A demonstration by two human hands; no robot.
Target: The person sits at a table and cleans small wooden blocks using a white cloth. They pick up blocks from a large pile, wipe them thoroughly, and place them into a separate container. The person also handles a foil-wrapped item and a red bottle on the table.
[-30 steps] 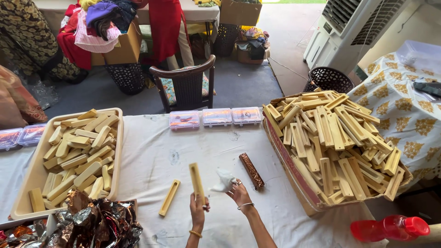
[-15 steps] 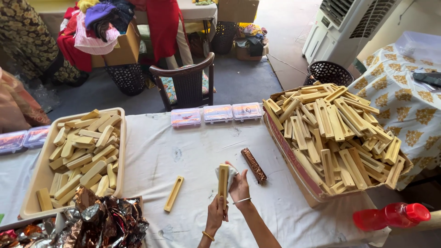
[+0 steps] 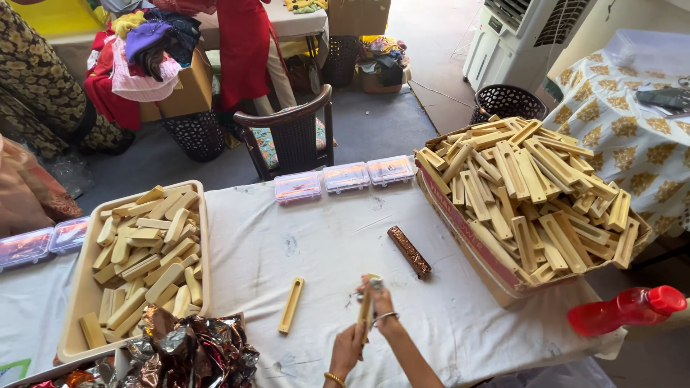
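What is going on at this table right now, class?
A person holds a pale wooden stick upright over the white tablecloth, the left hand at its lower end and the right hand near the top. Another stick and a brown wrapped bar lie beside them. A cream tray on one side and a cardboard box on the other are heaped with similar pieces.

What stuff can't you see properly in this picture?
Head view only:
- Wooden stick: mostly hidden by the left hand and right hand.
- Small white bit at its top: too small to tell.
- Red bottle: cut off by the right edge.
- Clear boxes: contents too small.
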